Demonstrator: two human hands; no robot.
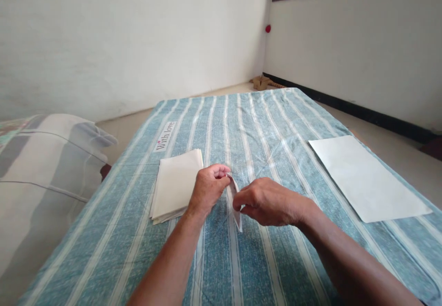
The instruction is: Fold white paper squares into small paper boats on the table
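A pale wall (pixel 120 43) is forming the backdrop, and a blue striped cloth (pixel 286 260) with white bands is covering the broad work surface before it. Toward the right edge of this cloth, a loose white sheet (pixel 362 177) is lying flat, well apart from both hands. To the left, a stack of paper (pixel 179 181) is resting with its edges slightly out of line, just beside the left hand; beyond it, a printed label (pixel 165 136) is reading "With love". Near the middle of the cloth, the right hand (pixel 265 200) is pinching the near part of a narrow paper piece (pixel 238 217) between thumb and forefinger, while the left hand (pixel 210 186) is clamping its far end in the fingertips. The piece, smallest of the group, is standing between the two hands, bowing along its length and seemingly folded; its exact layers are too small to tell. For good handling, the left pinch should probably be anchoring the far end firmly, while the right fingers should be pressing lightly and evenly, so that the edges are staying aligned and the thin paper is not buckling.
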